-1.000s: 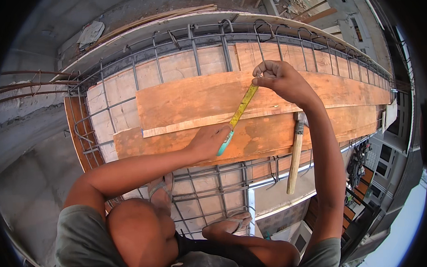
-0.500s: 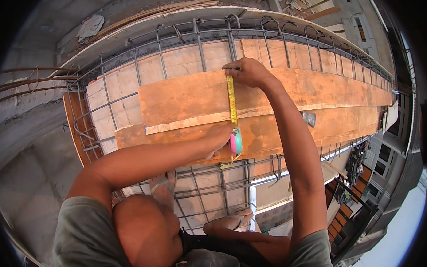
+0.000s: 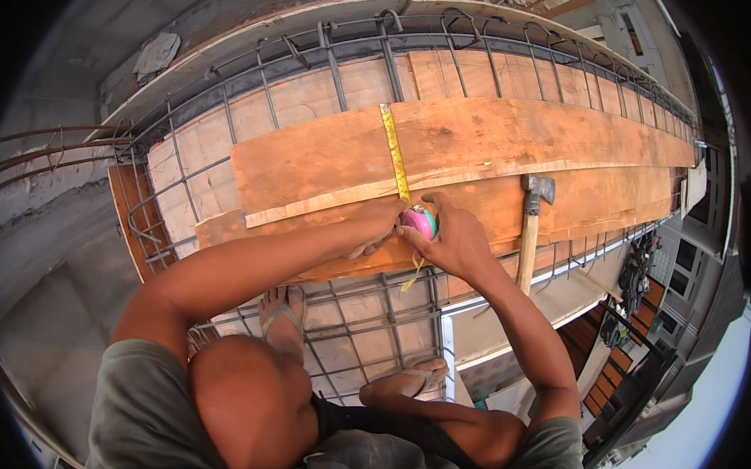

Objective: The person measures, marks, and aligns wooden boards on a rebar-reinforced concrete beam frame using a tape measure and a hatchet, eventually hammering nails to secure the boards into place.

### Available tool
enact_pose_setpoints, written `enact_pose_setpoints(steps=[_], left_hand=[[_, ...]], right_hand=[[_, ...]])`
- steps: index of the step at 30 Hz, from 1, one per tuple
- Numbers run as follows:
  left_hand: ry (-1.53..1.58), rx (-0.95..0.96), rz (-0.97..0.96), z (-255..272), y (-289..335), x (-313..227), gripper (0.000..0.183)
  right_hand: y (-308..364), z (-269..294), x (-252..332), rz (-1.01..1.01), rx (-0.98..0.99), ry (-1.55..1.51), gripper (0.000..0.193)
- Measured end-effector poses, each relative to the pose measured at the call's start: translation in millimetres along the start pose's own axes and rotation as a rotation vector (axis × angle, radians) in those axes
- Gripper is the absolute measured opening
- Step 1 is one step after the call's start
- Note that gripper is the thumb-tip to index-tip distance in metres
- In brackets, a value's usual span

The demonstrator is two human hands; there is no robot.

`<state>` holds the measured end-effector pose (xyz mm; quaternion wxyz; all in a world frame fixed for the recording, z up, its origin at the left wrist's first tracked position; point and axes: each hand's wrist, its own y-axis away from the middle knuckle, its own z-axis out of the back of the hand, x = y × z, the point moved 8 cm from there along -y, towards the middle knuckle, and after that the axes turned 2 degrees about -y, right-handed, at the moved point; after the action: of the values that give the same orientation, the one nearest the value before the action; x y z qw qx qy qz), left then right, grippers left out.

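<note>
A person's two hands meet at a pink-and-turquoise tape measure (image 3: 419, 223) above the near board (image 3: 598, 206), its yellow blade (image 3: 395, 151) run out across the far board (image 3: 307, 162). The right hand (image 3: 457, 240), which half a second ago pinned the blade's tip at the far board's far edge, has come back to the near side and now grips the case from the right. The left hand (image 3: 379, 226) is closed on the tape measure where the blade leaves it; whether its fingers press case or blade is hidden. The tip lies at that far edge with no hand on it, so the blade's position appears to depend on the grip at the case alone. A yellow strip (image 3: 412, 274) hangs from the near end. To the right, a wooden-handled hammer (image 3: 530, 221) lies across the near board, uncovered by the arm's return. Steel bars (image 3: 390, 56) run behind the boards, beyond the far edge.
</note>
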<state>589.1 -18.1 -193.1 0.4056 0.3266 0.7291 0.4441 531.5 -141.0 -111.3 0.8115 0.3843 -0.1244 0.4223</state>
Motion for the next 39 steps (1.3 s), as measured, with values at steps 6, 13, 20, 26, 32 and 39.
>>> enact_pose_setpoints(steps=[6,13,20,26,32,39], left_hand=[[-0.244,-0.043,-0.171,13,-9,-6,0.059],[-0.700,-0.459,-0.578,56,36,-82,0.043],[-0.707,-0.615,-1.087,80,44,-119,0.032],[-0.706,-0.578,-0.907,90,42,-116,0.026],[-0.459,-0.306,-0.694,97,33,-110,0.025],[-0.334,-0.123,-0.737,87,35,-115,0.036]], right_hand=[[11,-18,0,-0.008,-0.023,-0.052,0.057],[23,-19,0,-0.007,-0.046,0.117,0.046],[26,-17,12,-0.007,-0.044,0.197,0.044],[25,-19,12,0.031,-0.077,0.224,0.042],[26,-17,16,0.056,-0.099,0.249,0.042],[24,-16,14,0.053,-0.095,0.239,0.042]])
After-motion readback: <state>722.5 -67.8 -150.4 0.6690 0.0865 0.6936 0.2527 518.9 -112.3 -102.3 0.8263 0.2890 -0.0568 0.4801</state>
